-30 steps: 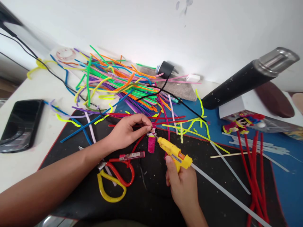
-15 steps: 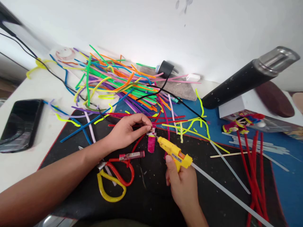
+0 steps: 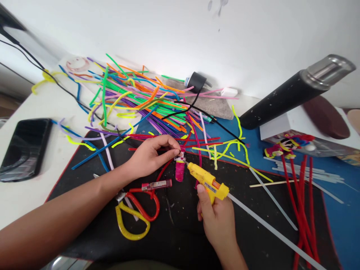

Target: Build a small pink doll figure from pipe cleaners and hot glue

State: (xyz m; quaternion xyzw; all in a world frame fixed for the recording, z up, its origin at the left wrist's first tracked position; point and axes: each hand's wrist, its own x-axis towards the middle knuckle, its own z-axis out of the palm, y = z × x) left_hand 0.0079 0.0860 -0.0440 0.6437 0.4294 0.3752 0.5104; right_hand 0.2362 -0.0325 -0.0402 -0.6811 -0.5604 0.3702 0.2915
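Observation:
My right hand (image 3: 216,217) grips a yellow glue gun (image 3: 206,180), a long whitish glue stick (image 3: 261,221) trailing from its back end. The nozzle points left at a small magenta figure (image 3: 180,170) made of wrapped pipe cleaner, with a yellow band and a pale patterned upper part. At the figure's top, my left hand (image 3: 154,155) is closed in a pinch of thumb and fingers. Whether the fingers hold the figure itself or a small piece on it is hidden. Scissors (image 3: 132,225) with one red and one yellow handle lie below my left forearm, beside a small red-capped tube (image 3: 156,185).
A pile of coloured pipe cleaners (image 3: 140,97) spreads behind my hands. A black plug adapter (image 3: 196,81) with its cable lies beyond. To the right are a black flask (image 3: 284,97), a colourful figure (image 3: 285,146) and red pipe cleaners (image 3: 302,210). A phone (image 3: 26,148) lies left.

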